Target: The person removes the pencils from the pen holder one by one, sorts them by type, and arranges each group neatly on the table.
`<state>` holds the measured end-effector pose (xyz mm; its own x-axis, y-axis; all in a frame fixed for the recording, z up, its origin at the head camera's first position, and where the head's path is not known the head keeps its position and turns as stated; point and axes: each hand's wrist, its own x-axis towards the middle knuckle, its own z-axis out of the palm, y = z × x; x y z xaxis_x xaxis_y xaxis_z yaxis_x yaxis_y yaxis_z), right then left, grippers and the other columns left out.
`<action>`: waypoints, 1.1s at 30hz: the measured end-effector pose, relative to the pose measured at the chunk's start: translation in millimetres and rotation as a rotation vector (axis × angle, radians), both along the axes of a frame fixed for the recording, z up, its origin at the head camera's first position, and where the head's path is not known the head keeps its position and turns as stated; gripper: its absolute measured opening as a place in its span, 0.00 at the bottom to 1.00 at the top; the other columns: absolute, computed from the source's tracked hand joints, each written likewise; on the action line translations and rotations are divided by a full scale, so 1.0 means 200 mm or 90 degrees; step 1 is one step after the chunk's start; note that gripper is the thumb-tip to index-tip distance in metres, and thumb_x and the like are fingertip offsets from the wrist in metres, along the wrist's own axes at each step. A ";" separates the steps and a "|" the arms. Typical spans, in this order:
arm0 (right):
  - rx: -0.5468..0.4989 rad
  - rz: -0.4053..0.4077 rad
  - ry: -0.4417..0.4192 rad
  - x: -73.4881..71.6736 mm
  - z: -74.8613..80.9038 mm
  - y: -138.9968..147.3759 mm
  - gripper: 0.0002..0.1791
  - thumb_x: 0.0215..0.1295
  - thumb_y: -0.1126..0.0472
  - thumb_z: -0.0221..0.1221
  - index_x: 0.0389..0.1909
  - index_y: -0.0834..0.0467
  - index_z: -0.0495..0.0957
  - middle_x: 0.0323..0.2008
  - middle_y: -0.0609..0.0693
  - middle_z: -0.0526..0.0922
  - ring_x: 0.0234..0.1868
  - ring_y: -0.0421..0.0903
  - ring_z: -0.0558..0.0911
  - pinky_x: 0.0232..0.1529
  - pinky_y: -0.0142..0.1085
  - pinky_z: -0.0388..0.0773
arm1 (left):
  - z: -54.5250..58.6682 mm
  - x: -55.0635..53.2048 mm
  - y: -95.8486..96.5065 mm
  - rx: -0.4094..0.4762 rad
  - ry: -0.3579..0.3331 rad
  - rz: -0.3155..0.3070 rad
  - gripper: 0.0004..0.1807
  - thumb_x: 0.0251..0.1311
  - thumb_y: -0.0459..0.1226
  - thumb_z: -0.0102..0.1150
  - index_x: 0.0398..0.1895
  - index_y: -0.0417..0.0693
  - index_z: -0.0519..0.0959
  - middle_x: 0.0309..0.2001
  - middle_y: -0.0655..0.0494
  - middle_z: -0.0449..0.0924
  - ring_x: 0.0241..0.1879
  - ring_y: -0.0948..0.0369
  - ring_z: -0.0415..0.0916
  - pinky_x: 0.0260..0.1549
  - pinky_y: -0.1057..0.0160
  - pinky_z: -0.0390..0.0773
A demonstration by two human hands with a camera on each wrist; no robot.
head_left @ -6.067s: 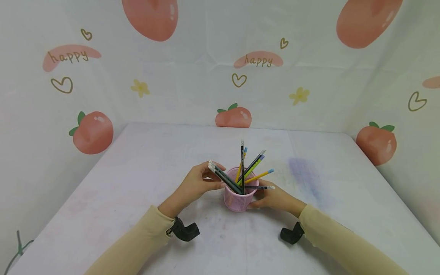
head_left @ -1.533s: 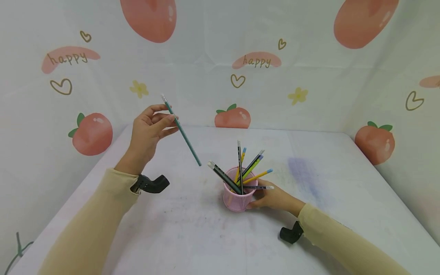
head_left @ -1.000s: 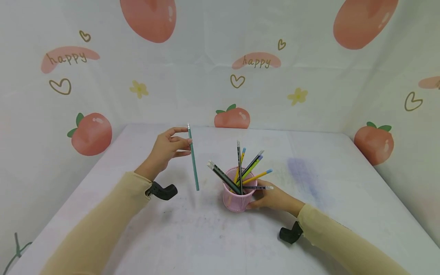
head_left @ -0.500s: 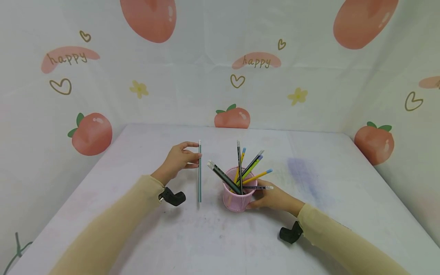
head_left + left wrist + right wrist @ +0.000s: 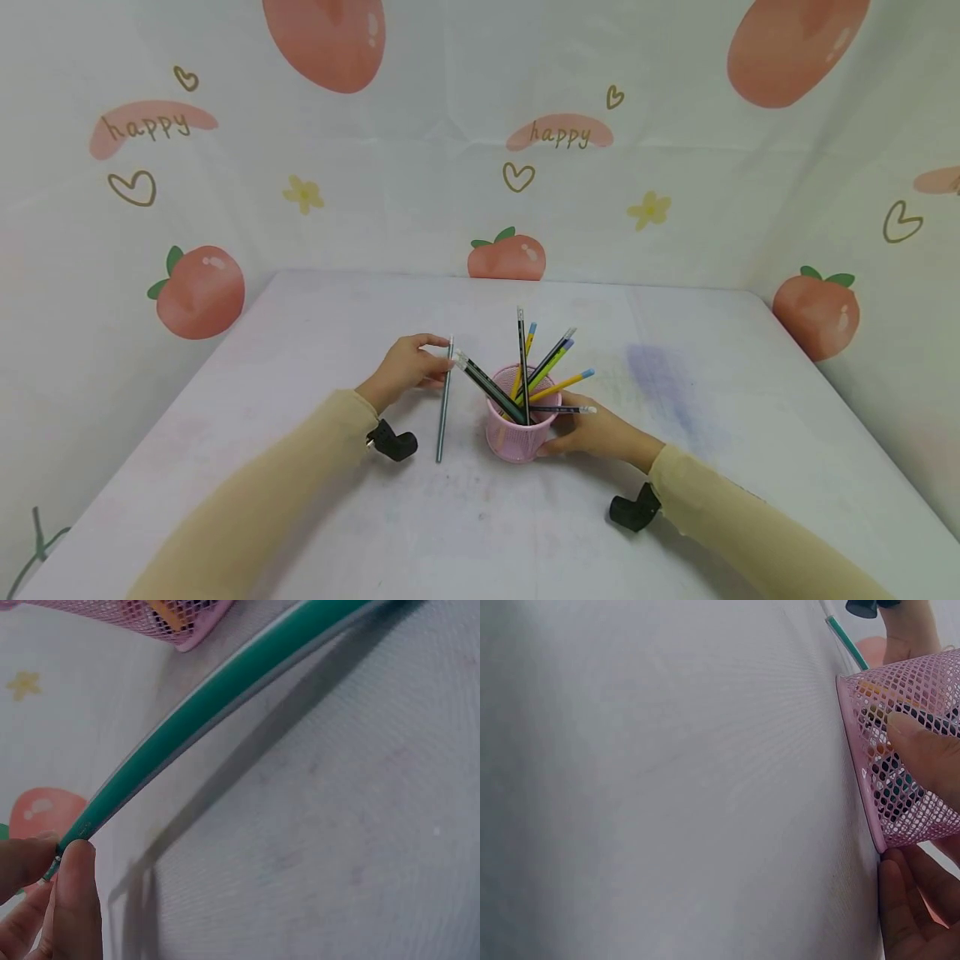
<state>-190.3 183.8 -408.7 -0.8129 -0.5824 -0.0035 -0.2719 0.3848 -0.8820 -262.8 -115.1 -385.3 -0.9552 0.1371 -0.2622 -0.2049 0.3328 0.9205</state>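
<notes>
Green pencil (image 5: 444, 417) lower, nearer cup (image 5: 513, 443). Left hand (image 5: 406, 367) pinches top (go gently); right hand (image 5: 600, 429) grips cup, keep steady.

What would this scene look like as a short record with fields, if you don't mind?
Left grip: pinches a green pencil near its upper end
Right grip: holds the pink cup at its side
Green pencil position: outside the cup, to its left; whether it touches the table is unclear
Cup state: mesh, upright
Cup contents: dark pencils, yellow pencils, a lime pencil, leaning various ways
Backdrop: white, with peaches, hearts, flowers
</notes>
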 end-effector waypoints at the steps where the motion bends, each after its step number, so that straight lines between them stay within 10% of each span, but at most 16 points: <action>1: 0.002 -0.001 0.001 0.00 0.00 0.00 0.38 0.49 0.62 0.73 0.63 0.62 0.70 0.62 0.59 0.74 0.63 0.55 0.72 0.57 0.24 0.70 | -0.01 0.00 0.00 -0.007 -0.005 0.001 0.25 0.56 0.31 0.67 0.59 0.44 0.75 0.28 0.52 0.80 0.24 0.64 0.78 0.25 0.68 0.83; 13: 0.014 -0.004 0.011 0.00 0.00 0.00 0.38 0.49 0.61 0.74 0.63 0.61 0.70 0.62 0.58 0.75 0.62 0.54 0.72 0.57 0.25 0.70 | -0.07 -0.02 0.03 -0.068 -0.013 0.000 0.25 0.56 0.31 0.66 0.59 0.42 0.76 0.36 0.48 0.76 0.23 0.66 0.78 0.24 0.69 0.83; 33: 0.033 -0.008 0.024 0.01 0.01 0.00 0.39 0.49 0.61 0.74 0.63 0.62 0.70 0.61 0.58 0.75 0.62 0.53 0.73 0.58 0.26 0.69 | -0.05 0.01 0.07 -0.126 0.008 0.007 0.24 0.53 0.30 0.69 0.55 0.43 0.77 0.23 0.53 0.77 0.14 0.67 0.74 0.18 0.70 0.80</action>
<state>-188.8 183.0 -407.3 -0.8203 -0.5720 -0.0032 -0.2987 0.4332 -0.8504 -260.9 -101.0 -395.2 -0.9597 0.0739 -0.2711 -0.1984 0.5048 0.8401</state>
